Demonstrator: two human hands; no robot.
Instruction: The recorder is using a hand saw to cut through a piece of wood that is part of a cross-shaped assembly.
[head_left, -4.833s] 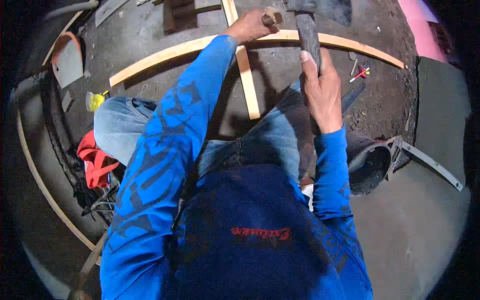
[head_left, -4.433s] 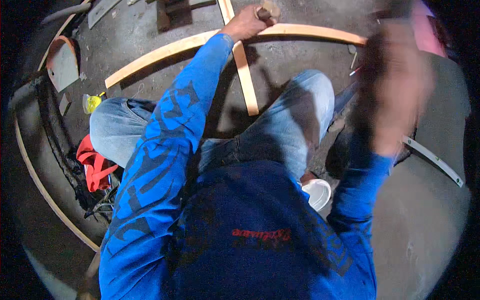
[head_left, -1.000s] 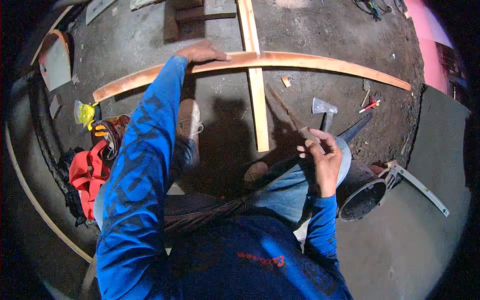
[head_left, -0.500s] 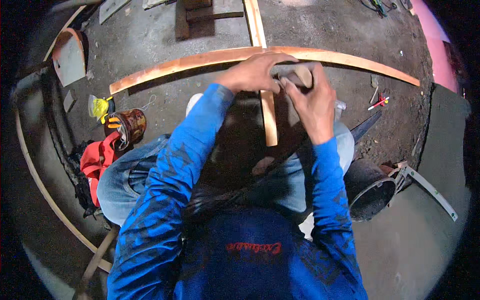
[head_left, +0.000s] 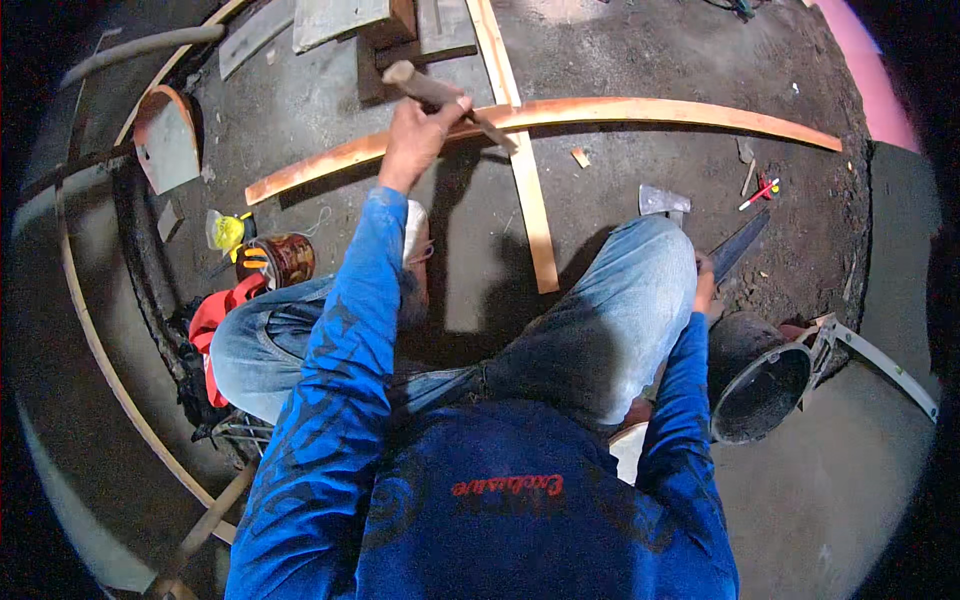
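My left hand [head_left: 415, 143] is closed around a wooden-handled chisel [head_left: 432, 90]. The chisel slants over a long wooden strip [head_left: 640, 110], its tip close to where a second strip [head_left: 535, 220] crosses it. Down beside my right knee is my right hand [head_left: 704, 284], partly hidden by the leg, so its fingers do not show clearly. It is nearest to a handsaw [head_left: 740, 248], whose handle end is out of sight. In front of the same knee lies a metal hatchet head [head_left: 664, 201].
A black bucket [head_left: 760, 385] lies tipped at the right, beside a metal square [head_left: 885, 370]. Left are a paint tin [head_left: 280, 260], a yellow tape roll [head_left: 230, 232] and red cloth [head_left: 215, 325]. A red-and-white marker [head_left: 760, 194] and a wood chip [head_left: 580, 157] lie on the floor.
Both hands were together over the strips around the chisel. The left has moved left with it; the right has dropped back beside my knee. The hatchet head and wood chip now show.
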